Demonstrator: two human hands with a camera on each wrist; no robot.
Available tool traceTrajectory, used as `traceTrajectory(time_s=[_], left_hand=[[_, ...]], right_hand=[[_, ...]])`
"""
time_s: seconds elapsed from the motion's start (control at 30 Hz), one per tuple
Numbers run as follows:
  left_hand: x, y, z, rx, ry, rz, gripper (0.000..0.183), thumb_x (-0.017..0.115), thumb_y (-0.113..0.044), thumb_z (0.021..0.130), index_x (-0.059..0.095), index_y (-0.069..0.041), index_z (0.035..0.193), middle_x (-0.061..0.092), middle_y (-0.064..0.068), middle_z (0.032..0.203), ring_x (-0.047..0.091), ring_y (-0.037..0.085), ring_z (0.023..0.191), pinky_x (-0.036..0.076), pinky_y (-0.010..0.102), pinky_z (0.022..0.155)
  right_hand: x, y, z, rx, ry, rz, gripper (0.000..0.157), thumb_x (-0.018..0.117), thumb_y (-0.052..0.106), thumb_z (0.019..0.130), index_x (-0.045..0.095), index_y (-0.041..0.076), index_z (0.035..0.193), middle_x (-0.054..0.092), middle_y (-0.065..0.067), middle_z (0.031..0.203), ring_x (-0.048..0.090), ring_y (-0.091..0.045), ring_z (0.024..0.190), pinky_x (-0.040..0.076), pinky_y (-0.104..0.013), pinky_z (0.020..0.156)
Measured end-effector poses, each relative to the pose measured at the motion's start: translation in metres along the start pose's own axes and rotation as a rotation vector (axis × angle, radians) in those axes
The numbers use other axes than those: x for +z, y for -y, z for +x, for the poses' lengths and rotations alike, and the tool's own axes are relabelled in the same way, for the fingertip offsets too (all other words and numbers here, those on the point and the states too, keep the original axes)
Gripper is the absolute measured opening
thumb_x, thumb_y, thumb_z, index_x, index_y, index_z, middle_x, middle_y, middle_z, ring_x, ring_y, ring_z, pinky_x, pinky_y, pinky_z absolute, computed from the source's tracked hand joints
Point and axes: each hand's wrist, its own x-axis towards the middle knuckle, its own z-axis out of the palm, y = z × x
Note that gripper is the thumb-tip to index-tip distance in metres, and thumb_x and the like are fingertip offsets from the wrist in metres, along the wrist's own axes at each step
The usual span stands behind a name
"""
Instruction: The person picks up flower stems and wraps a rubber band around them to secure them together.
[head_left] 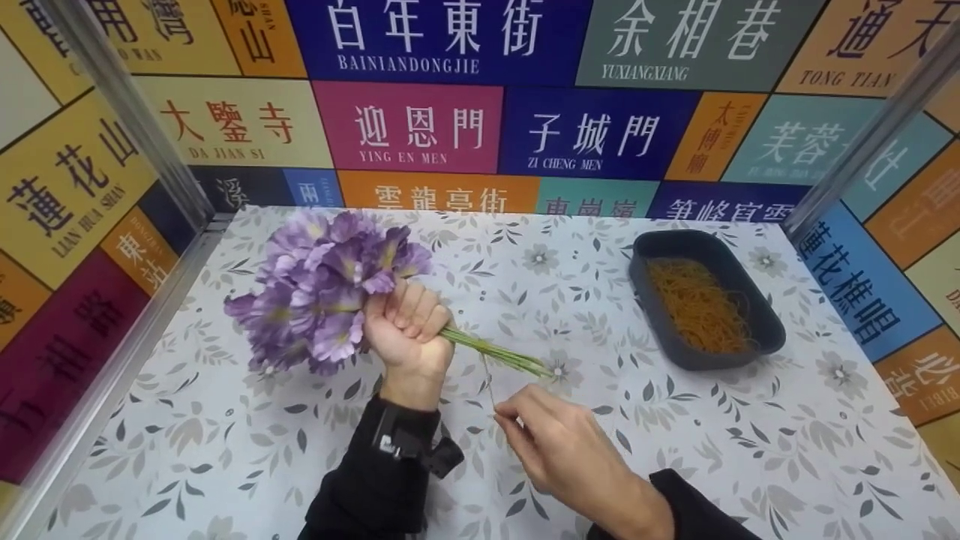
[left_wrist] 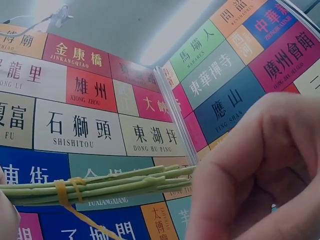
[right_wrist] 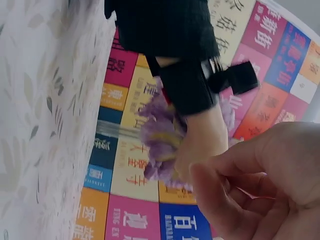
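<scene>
In the head view, my left hand grips a bunch of purple artificial flowers near the blooms. The green stems stick out to the right of the fist. A yellow rubber band is looped around the stems in the left wrist view, with a strand pulled down to the lower right. My right hand, below the stem ends, pinches the far end of that strand between thumb and forefinger. In the right wrist view the purple blooms show partly behind the left hand and sleeve.
A dark grey plastic tub full of yellowish-brown rubber bands stands at the right of the table. The tabletop has a leaf-patterned cover. Colourful sign-covered panels enclose the back and sides.
</scene>
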Motion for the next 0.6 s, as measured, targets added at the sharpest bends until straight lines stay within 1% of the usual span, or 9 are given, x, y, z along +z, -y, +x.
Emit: traceTrajectory(time_s=[0.1, 0.17, 0.23, 0.33, 0.4, 0.43, 0.5, 0.6], left_hand=[[-0.003, 0.003, -0.001, -0.003, -0.003, 0.064, 0.033, 0.047, -0.015, 0.087, 0.028, -0.017, 0.059, 0.033, -0.006, 0.046, 0.012, 0.005, 0.045, 0.011, 0.017, 0.039], [-0.005, 0.007, -0.002, -0.025, 0.024, 0.106, 0.037, 0.051, -0.016, 0.087, 0.024, -0.019, 0.061, 0.031, -0.007, 0.047, 0.012, 0.004, 0.045, 0.012, 0.016, 0.039], [-0.005, 0.011, -0.005, -0.063, 0.061, 0.144, 0.043, 0.057, -0.017, 0.085, 0.02, -0.019, 0.063, 0.029, -0.008, 0.049, 0.012, 0.004, 0.046, 0.012, 0.015, 0.039], [-0.004, 0.016, -0.01, -0.159, 0.111, 0.19, 0.052, 0.064, -0.019, 0.082, 0.016, -0.02, 0.064, 0.025, -0.009, 0.052, 0.011, 0.003, 0.047, 0.012, 0.014, 0.04], [-0.001, 0.018, -0.012, -0.224, 0.122, 0.202, 0.054, 0.068, -0.02, 0.081, 0.016, -0.019, 0.065, 0.023, -0.01, 0.053, 0.011, 0.004, 0.048, 0.012, 0.013, 0.041], [0.0, 0.019, -0.014, -0.249, 0.121, 0.208, 0.054, 0.068, -0.021, 0.081, 0.017, -0.02, 0.065, 0.023, -0.01, 0.053, 0.011, 0.004, 0.048, 0.013, 0.014, 0.041], [0.004, 0.019, -0.015, -0.309, 0.124, 0.184, 0.052, 0.068, -0.02, 0.083, 0.018, -0.02, 0.066, 0.021, -0.01, 0.054, 0.011, 0.003, 0.047, 0.012, 0.013, 0.041], [0.009, 0.019, -0.018, -0.404, 0.11, 0.119, 0.048, 0.065, -0.019, 0.086, 0.021, -0.02, 0.066, 0.021, -0.011, 0.054, 0.011, 0.002, 0.046, 0.012, 0.013, 0.04]], right_hand=[[-0.005, 0.005, 0.002, -0.082, -0.009, 0.033, 0.015, 0.074, 0.001, 0.089, 0.069, 0.012, 0.1, 0.067, 0.006, 0.093, 0.064, -0.004, 0.076, 0.054, -0.013, 0.066], [-0.014, 0.005, 0.006, -0.136, -0.051, 0.055, 0.014, 0.072, 0.001, 0.09, 0.071, 0.01, 0.1, 0.069, 0.003, 0.095, 0.068, -0.007, 0.08, 0.056, -0.016, 0.072], [-0.026, 0.001, 0.011, -0.164, -0.11, 0.029, 0.01, 0.071, 0.003, 0.091, 0.072, 0.007, 0.099, 0.07, 0.0, 0.095, 0.07, -0.011, 0.082, 0.057, -0.018, 0.077], [-0.041, -0.008, 0.018, -0.182, -0.206, -0.056, 0.007, 0.067, 0.006, 0.093, 0.073, 0.003, 0.096, 0.07, -0.005, 0.093, 0.071, -0.017, 0.08, 0.058, -0.02, 0.078], [-0.048, -0.014, 0.021, -0.174, -0.244, -0.11, 0.009, 0.066, 0.007, 0.094, 0.072, 0.001, 0.095, 0.069, -0.007, 0.092, 0.071, -0.019, 0.079, 0.058, -0.02, 0.078], [-0.05, -0.018, 0.022, -0.174, -0.25, -0.13, 0.007, 0.067, 0.006, 0.094, 0.071, 0.001, 0.095, 0.068, -0.007, 0.092, 0.07, -0.019, 0.079, 0.058, -0.02, 0.078], [-0.051, -0.026, 0.022, -0.176, -0.253, -0.157, 0.005, 0.068, 0.003, 0.093, 0.07, 0.0, 0.096, 0.068, -0.008, 0.094, 0.07, -0.02, 0.08, 0.058, -0.021, 0.079], [-0.048, -0.04, 0.023, -0.171, -0.256, -0.153, 0.011, 0.071, -0.005, 0.087, 0.07, 0.0, 0.097, 0.067, -0.007, 0.095, 0.069, -0.02, 0.082, 0.058, -0.023, 0.08]])
